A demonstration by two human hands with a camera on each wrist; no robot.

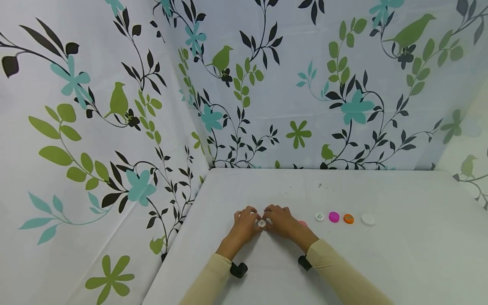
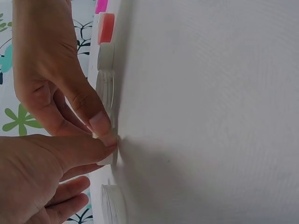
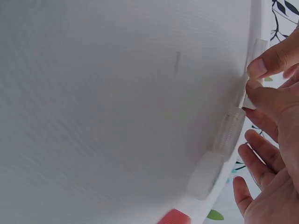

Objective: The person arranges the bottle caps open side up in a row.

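A small white bottle cap (image 1: pixel 262 223) sits on the white table between the two hands. My left hand (image 1: pixel 245 224) pinches it from the left with the thumb and fingers. From the right, my right hand (image 1: pixel 279 221) pinches the same cap, the two thumb tips close together. The fingers cover most of the cap (image 2: pixel 107 160) in the left wrist view. Beside the hands, a clear ridged cap (image 3: pixel 230 130) and a white cap (image 3: pixel 205 175) stand in line in the right wrist view. Another clear cap (image 2: pixel 113 203) stands on the left hand's side.
A pink-red cap (image 1: pixel 303 223) is partly hidden behind the right wrist. Further right in a row lie a white cap with dark marks (image 1: pixel 319 217), a magenta cap (image 1: pixel 334 217), an orange cap (image 1: pixel 348 218) and a larger white cap (image 1: pixel 368 219). Patterned curtain (image 1: pixel 244 106) encloses the table.
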